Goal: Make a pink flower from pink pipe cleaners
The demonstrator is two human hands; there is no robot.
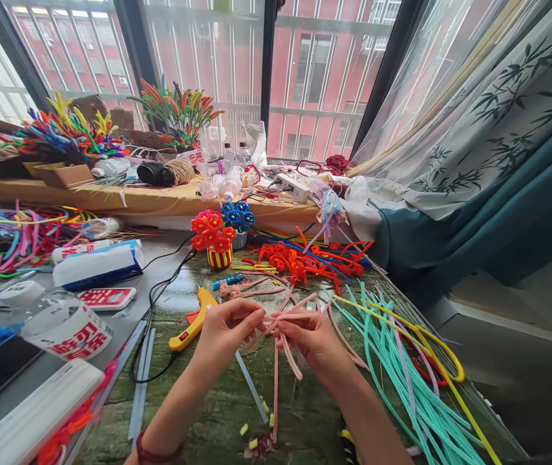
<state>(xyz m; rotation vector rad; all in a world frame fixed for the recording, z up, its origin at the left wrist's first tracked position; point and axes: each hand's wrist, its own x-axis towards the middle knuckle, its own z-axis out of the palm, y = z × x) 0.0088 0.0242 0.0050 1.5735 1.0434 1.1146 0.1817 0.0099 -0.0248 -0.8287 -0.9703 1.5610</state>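
Note:
Both hands meet over the middle of the green table, fingers pinched on pink pipe cleaners (pixel 289 359). My left hand (pixel 231 328) grips one part of them between thumb and fingertips. Close beside it, my right hand (pixel 311 336) pinches the crossing strands, with several ends sticking out; a long pink stem hangs down below. Just left of my left hand lies a yellow glue gun (pixel 197 320). Behind the hands are a few pink pipe-cleaner pieces (pixel 242 288) and a blue tube (pixel 227 281).
Teal pipe cleaners (pixel 402 368) spread along the right side. Red pipe-cleaner pieces (pixel 300 261) and a striped pot of red flowers (pixel 220 258) stand behind. Clear glue sticks (pixel 142 381), a black cord (pixel 150 303) and a white power bank-like box (pixel 38 413) lie left.

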